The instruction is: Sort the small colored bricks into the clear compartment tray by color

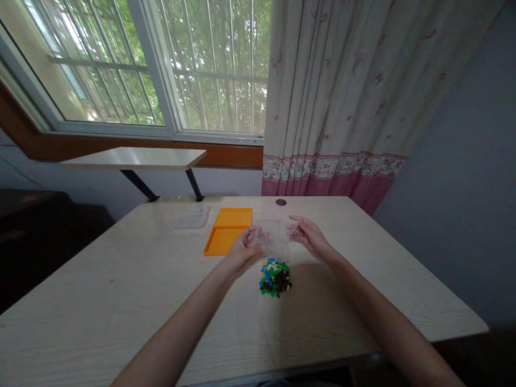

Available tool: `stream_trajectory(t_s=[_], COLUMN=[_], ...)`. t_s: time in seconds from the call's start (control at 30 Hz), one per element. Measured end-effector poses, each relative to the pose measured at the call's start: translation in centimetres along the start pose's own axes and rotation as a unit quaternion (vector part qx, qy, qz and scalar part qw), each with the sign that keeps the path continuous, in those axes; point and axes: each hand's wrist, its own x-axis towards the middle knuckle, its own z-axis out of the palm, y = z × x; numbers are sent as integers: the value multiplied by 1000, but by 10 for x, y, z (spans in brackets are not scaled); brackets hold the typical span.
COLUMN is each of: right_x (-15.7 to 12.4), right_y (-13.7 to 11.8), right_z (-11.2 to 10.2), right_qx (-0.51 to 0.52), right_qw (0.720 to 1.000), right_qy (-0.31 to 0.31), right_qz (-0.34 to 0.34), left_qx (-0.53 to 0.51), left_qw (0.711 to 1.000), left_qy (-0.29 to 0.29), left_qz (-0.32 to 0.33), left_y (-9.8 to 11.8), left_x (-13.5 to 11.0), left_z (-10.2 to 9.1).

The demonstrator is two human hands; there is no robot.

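Note:
A clear plastic box, thin and hard to make out, is held above the table between my hands. My left hand grips its left side, with the thumb in front and the fingers behind. On the other side, my right hand has its fingers apart close to the box's right edge; whether they touch it I cannot tell. Just below the box, a heap of small building bricks in green, blue, yellow, pale and dark brown lies on the table. An opened orange plastic case lies behind my left hand, which covers its corner.
Clear plastic containers lie on the table left of the orange case. A raised shelf on black legs stands at the back left. A round cable hole and a curtain are at the far edge.

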Motion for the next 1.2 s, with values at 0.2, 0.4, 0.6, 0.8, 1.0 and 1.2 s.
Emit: stream_trajectory(t_s=[0.2,0.4,0.6,0.8,1.0,1.2], right_x=[-3,-5,-2,0,2,4], right_y=[5,-3,-22,-9,1,5], right_z=[-5,-4,-57,-97,-95,-98], right_qx=[-105,-214,-281,-305,-339,-393], right_qw=[989,970,956,950,937,915], right_qy=[-106,-105,-68,-66,-89,-86], right_qz=[-5,-57,-56,17,7,-7], left_qx=[31,162,590,697,713,707], left_qw=[997,986,803,712,694,700], left_qy=[58,19,9,-57,-75,-77], left_qz=[31,38,85,66,71,69], left_y=[-9,1,22,20,19,20], left_x=[3,-2,-7,-5,-6,-4], left_z=[2,4,-31,-43,-34,-34])
